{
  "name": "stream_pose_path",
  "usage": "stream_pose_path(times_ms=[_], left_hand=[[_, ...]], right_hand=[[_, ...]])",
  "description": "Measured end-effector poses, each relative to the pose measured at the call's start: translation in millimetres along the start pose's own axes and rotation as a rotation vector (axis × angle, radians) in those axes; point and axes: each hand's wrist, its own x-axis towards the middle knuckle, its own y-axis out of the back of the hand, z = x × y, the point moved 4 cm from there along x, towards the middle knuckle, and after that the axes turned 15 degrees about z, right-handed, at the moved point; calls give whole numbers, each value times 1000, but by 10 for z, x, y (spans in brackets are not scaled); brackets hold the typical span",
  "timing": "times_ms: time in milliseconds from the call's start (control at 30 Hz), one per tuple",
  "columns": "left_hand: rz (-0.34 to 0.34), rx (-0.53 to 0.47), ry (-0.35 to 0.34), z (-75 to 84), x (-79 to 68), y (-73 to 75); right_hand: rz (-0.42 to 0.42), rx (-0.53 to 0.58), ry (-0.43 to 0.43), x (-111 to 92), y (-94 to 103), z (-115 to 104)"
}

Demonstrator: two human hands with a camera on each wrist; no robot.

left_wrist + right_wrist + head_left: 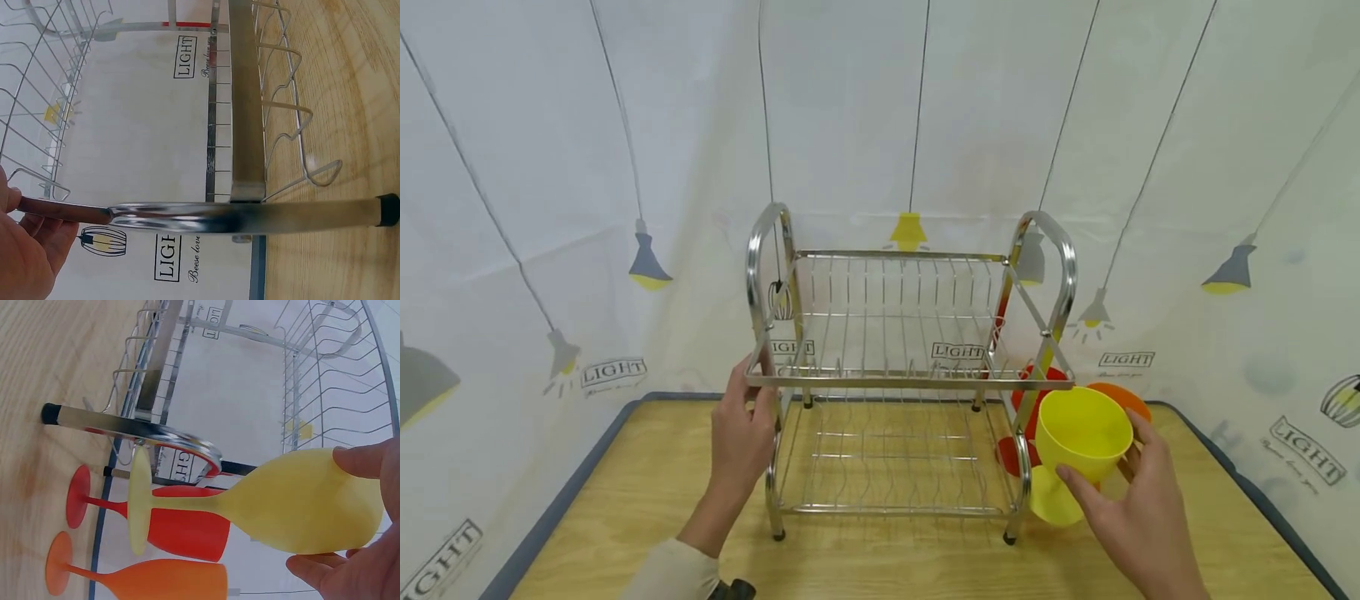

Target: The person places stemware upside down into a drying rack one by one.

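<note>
A two-tier metal dish rack [895, 383] stands on the wooden table. My left hand [742, 429] grips the rack's upper-tier frame at its front left corner; the left wrist view shows its thumb and fingers [59, 240] around the bar. My right hand [1138, 500] holds a yellow goblet [1078, 425] by its bowl, thumb on one side and fingers on the other. The goblet is upright beside the rack's right front leg, its foot above the table in the right wrist view. Behind it stand a red goblet [187, 522] and an orange goblet [169, 579].
The wooden table [647, 492] has a dark blue edge [572, 475]. A pale cloth backdrop [850, 108] printed with lamps and lettering hangs behind and at both sides. Both rack tiers have thin wire slots, with no dishes on them.
</note>
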Motion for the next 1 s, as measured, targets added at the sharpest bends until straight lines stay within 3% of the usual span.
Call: stream_pose_path(times_ms=[167, 567, 800, 1000], left_hand=[[10, 2, 7, -3, -11, -1], [10, -2, -27, 30, 17, -1], [9, -1, -40, 25, 17, 4], [6, -6, -45, -2, -8, 5]], right_hand=[[4, 17, 52, 14, 26, -103], [7, -10, 86, -15, 59, -282], [-59, -1, 33, -25, 46, -310], [-140, 57, -62, -38, 22, -286]])
